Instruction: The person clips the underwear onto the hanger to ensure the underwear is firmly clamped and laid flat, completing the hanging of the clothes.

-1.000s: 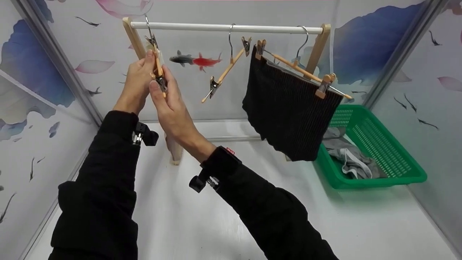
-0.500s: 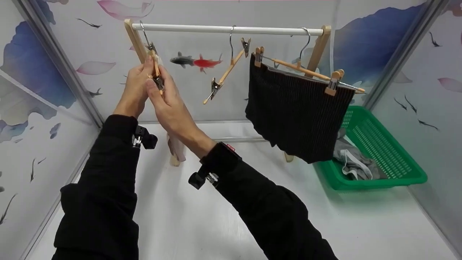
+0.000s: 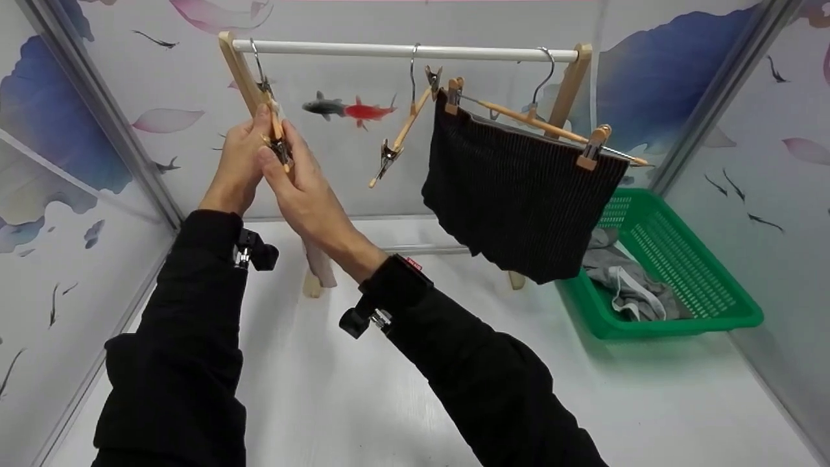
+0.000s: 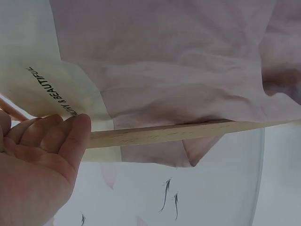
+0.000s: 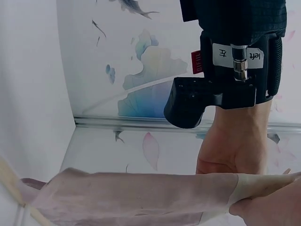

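Both hands are at the leftmost wooden clip hanger (image 3: 275,120), seen nearly end-on, its hook over the white rail. A pink garment (image 4: 178,61) with a cream, lettered waistband (image 4: 75,94) hangs there; in the head view its lower end (image 3: 319,263) shows below my right wrist. My left hand (image 3: 237,159) grips the hanger and waistband, its fingers curled at the cream edge in the left wrist view. My right hand (image 3: 308,188) pinches the waistband beside the near metal clip (image 3: 279,151), thumb on one side and fingers on the other. The fingertips are partly hidden behind the hanger.
The white rail (image 3: 363,48) carries a bare clip hanger (image 3: 408,126) in the middle. Black ribbed shorts (image 3: 519,194) hang clipped on the right hanger (image 3: 532,120). Behind them on the white table (image 3: 415,389) stands a green basket (image 3: 720,279) with grey cloth (image 3: 639,288).
Both hands have sunk slightly, keeping hold of the left hanger and garment, and its hook has shifted a little left on the rail. The black shorts and their hanger swing.
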Available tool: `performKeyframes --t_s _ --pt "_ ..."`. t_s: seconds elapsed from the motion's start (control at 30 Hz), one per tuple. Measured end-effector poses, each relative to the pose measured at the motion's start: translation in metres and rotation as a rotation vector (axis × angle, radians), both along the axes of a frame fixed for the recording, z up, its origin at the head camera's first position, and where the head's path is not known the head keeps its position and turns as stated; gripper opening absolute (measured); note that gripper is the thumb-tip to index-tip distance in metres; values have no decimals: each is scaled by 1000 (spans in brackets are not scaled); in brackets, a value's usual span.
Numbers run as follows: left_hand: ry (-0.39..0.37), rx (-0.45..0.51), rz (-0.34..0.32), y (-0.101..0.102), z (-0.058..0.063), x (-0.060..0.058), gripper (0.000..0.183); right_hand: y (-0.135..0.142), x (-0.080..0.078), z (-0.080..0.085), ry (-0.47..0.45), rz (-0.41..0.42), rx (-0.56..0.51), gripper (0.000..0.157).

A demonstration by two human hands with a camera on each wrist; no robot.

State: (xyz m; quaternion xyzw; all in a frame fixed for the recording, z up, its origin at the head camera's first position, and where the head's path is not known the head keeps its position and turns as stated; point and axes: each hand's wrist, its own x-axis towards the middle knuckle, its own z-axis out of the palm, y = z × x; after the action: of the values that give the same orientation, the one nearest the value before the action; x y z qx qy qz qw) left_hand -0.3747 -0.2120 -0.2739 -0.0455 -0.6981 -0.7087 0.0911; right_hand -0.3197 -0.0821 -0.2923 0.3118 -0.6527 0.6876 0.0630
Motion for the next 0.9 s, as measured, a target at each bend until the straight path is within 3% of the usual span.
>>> performKeyframes --t_s 0.37,0.5,0.7,0.9 --pt "-32 -63 -6 0 0 -1 48 6 0 -7 -22 37 -30 67" --pt "-19 -42 -6 -3 -4 1 49 10 2 -8 -18 20 25 74" --pt "7 4 -54 -4 -16 9 62 21 5 -14 23 -31 188 82" --pt "151 4 -93 -1 -41 31 59 47 3 -26 96 -43 287 83"
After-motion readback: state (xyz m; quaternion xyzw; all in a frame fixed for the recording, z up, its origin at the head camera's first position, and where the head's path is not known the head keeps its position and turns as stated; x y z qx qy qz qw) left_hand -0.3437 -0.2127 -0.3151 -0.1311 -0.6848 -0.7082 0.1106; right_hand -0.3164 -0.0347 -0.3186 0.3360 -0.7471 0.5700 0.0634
